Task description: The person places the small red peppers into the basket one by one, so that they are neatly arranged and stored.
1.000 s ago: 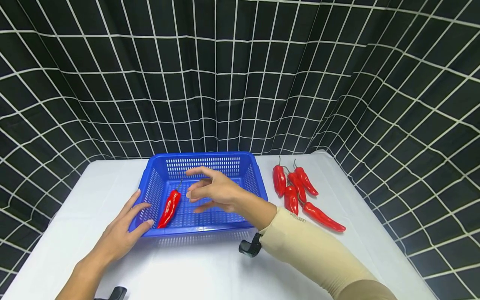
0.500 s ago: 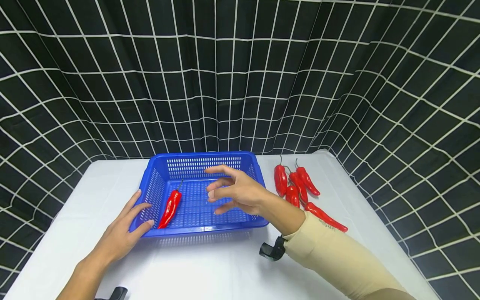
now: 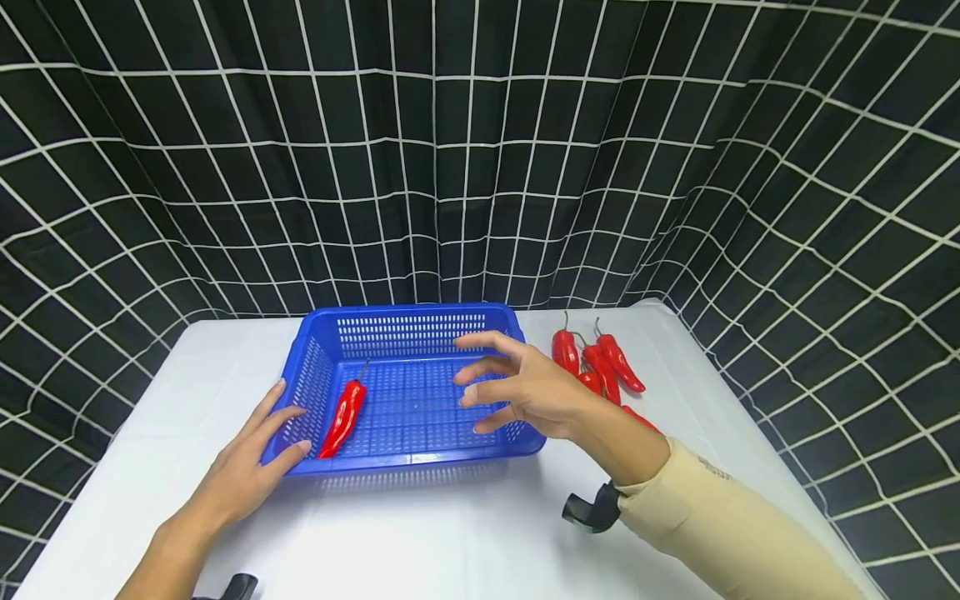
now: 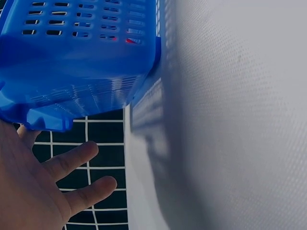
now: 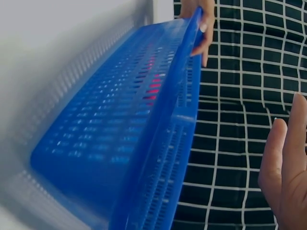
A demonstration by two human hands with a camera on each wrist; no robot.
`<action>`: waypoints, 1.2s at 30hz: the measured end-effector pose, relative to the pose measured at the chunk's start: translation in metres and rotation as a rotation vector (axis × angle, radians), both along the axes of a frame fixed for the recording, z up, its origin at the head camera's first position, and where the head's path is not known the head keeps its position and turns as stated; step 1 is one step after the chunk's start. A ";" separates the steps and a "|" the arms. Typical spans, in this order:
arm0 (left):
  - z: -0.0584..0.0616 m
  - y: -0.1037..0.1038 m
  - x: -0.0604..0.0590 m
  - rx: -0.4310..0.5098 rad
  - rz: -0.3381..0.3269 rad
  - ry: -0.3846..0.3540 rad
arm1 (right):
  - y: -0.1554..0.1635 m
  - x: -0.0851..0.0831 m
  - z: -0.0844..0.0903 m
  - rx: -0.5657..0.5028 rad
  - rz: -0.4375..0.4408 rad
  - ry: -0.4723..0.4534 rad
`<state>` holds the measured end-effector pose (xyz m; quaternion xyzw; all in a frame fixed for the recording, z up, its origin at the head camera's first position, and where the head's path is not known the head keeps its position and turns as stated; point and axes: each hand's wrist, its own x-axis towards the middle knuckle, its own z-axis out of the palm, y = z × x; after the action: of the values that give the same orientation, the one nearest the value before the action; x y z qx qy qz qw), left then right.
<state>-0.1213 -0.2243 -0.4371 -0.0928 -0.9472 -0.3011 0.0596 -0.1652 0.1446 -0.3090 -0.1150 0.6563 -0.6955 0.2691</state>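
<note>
Rightward is where the right hand [image 3: 525, 387] has been travelling: a second ago it was hovering over the middle of the blue basket [image 3: 408, 321], and now it is hanging above the basket's right wall, its grip wide and holding nothing, fingers spread and only slightly bent. The left hand [image 3: 251, 462] is staying put at the basket's near left corner, fingers straight and resting against the perforated wall.

One red chilli [image 3: 343, 418] is lying inside the basket along its left side, glossy and tapered, with a thin dark stem pointing away from the person. More red chillies [image 3: 600, 367] are lying in a loose cluster on the white desk [image 3: 420, 533] just right of the basket; the right hand and forearm are covering part of that pile, so their count is hard to make out. A beige sleeve [image 3: 720, 525] is covering the right forearm.

The basket is rigid slotted plastic with a rolled rim. The left wrist view is showing its outer wall [image 4: 81, 57] from below, with a red glint through the slots and the palm [image 4: 29, 191] open beneath the corner. The right wrist view is blurring the basket floor [image 5: 110, 139], catching red through the slots and the left hand's fingertips [image 5: 204, 26] at the far rim.
</note>
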 end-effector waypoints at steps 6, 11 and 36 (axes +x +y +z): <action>0.002 0.001 0.000 -0.011 -0.001 0.002 | 0.020 0.003 0.001 0.012 -0.036 0.001; 0.005 0.001 0.000 -0.016 0.005 -0.004 | 0.038 0.003 0.002 0.025 -0.054 0.009; 0.004 0.001 0.000 -0.025 0.004 -0.009 | 0.127 0.005 -0.010 0.079 -0.162 0.078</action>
<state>-0.1216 -0.2235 -0.4333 -0.0905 -0.9514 -0.2893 0.0548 -0.1605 0.2715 -0.3190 -0.0778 0.7003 -0.6835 0.1905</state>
